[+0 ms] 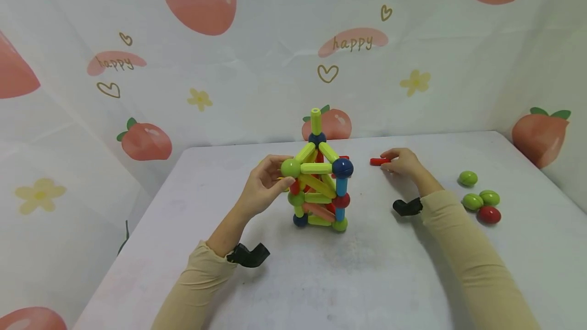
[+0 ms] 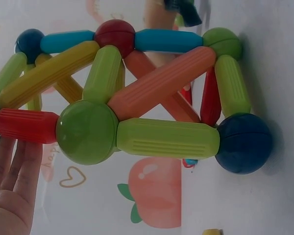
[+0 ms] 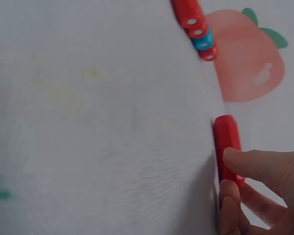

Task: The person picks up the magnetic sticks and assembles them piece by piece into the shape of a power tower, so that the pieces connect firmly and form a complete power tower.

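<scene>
A tower of magnetic sticks and balls (image 1: pixel 317 168) stands upright on the table, with a yellow-green stick (image 1: pixel 316 122) rising from the dark blue ball at its top. My left hand (image 1: pixel 259 190) holds the tower at its upper left, thumb in front, by a green ball (image 1: pixel 291 168). In the left wrist view, its fingers (image 2: pixel 27 166) lie against a red stick (image 2: pixel 27 125) of the tower. To the right of the tower, my right hand (image 1: pixel 405 164) pinches a loose red magnetic stick (image 3: pixel 226 133) between thumb and fingers, low at the table's far side.
Three loose green balls (image 1: pixel 468 178) and a red ball (image 1: pixel 489 215) lie at the table's right. More sticks lie behind the tower; the right wrist view shows red ones and a blue stick (image 3: pixel 203 43) in a row. A printed cloth (image 1: pixel 257 75) hangs behind the table.
</scene>
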Action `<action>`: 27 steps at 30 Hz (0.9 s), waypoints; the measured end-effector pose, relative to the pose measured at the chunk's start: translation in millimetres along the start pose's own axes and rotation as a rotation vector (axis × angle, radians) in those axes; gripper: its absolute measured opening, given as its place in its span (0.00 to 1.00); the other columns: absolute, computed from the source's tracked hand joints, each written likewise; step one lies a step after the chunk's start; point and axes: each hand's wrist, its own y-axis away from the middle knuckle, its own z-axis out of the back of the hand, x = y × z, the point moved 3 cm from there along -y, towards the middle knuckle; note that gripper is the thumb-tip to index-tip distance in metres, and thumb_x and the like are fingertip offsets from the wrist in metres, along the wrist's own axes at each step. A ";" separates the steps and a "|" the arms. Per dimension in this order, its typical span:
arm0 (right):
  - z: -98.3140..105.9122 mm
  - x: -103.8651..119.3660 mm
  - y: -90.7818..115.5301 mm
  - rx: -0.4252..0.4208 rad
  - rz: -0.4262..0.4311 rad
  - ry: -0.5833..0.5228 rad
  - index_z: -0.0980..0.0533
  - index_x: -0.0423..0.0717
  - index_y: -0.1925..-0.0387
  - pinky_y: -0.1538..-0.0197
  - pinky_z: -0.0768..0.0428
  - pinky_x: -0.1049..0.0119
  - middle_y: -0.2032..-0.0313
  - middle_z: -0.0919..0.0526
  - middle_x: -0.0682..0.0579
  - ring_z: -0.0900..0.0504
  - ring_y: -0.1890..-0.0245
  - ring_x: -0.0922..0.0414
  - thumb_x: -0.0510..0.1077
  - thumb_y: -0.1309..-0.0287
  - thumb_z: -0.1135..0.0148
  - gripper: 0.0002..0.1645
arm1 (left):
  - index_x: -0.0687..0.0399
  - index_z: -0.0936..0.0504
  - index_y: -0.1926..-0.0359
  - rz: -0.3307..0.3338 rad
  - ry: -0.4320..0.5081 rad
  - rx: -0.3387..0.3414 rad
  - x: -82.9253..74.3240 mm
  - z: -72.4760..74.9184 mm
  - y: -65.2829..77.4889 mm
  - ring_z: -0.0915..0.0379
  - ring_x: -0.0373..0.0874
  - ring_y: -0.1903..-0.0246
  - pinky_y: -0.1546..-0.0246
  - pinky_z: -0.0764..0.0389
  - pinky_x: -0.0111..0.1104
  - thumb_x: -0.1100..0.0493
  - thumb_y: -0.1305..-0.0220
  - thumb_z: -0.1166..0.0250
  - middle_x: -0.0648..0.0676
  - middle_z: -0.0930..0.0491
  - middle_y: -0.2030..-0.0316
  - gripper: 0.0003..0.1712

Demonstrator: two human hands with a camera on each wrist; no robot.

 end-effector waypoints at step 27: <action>37.3 146.3 91.8 -0.180 0.527 -0.330 0.24 0.44 0.49 0.53 0.23 0.67 0.62 0.19 0.60 0.20 0.68 0.62 0.50 0.38 0.43 0.20 | 0.73 0.35 0.45 0.006 0.024 0.006 2.3 0.4 -1.1 0.25 0.31 0.57 0.53 0.21 0.23 0.70 0.40 0.40 0.73 0.30 0.49 0.23</action>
